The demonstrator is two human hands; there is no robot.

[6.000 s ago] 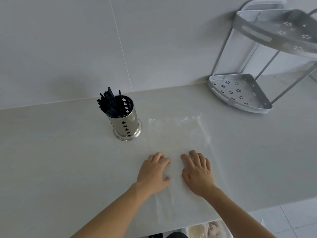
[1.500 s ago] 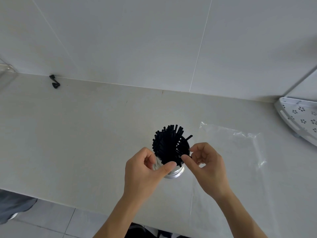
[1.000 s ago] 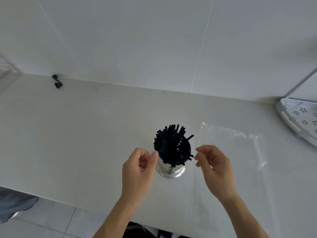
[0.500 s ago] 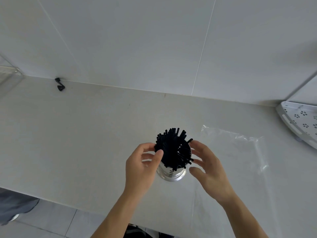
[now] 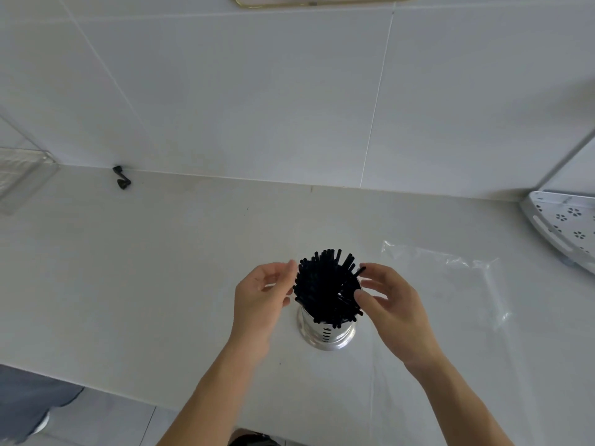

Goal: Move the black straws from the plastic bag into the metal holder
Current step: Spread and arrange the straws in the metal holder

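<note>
From the head camera, the black straws (image 5: 325, 286) stand bunched in the metal holder (image 5: 325, 333) on the desk (image 5: 145, 268). The left hand (image 5: 260, 304) and right hand (image 5: 391, 304) flank the bunch, fingers loosely spread and gripping nothing. The plastic bag (image 5: 450, 300) lies flat just right of the holder.

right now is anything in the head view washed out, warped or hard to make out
Head view: soft even light; wide-angle lens bends the wall tile seams; the clear plastic bag shows only by glinting creases on the pale counter; the black straws merge into one dark mass.
</note>
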